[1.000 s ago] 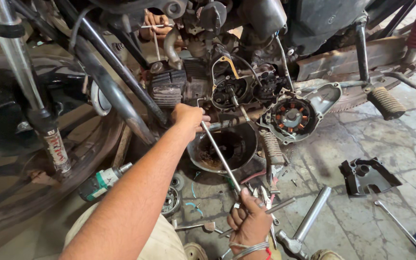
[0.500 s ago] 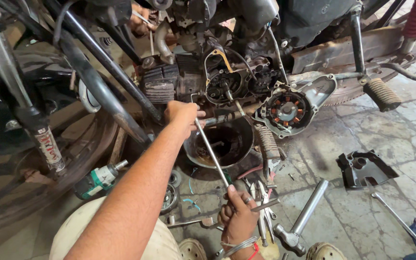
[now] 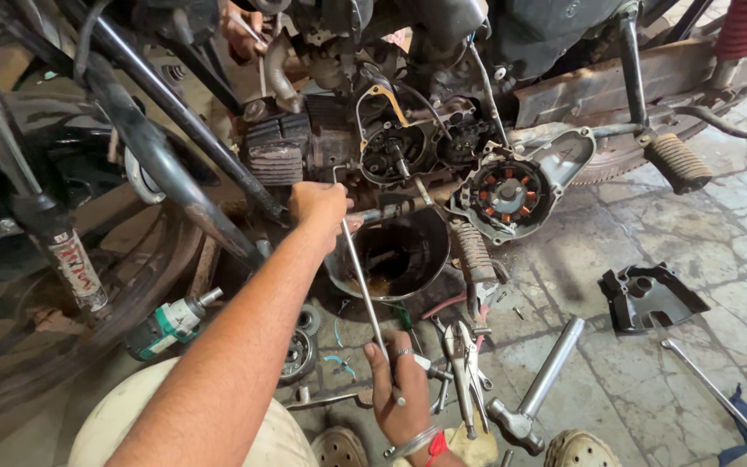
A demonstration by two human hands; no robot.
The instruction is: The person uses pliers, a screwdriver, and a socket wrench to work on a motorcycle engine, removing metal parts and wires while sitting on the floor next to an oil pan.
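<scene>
Head view: our left hand (image 3: 320, 206) closed around top of long rod (image 3: 365, 298) at engine (image 3: 399, 147), steadying tip; right hand (image 3: 401, 380) grips rod's lower end, below oil pan (image 3: 430, 259), for leverage.

The right hand (image 3: 406, 389) has slid lower down the long rod (image 3: 367, 294).

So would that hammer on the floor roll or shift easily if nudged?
Probably not. The hammer looks all metal, so likely heavy. Its round handle might roll, but the crosswise head should stop it. It lies flat on the stone floor, so tipping seems unlikely.
</scene>
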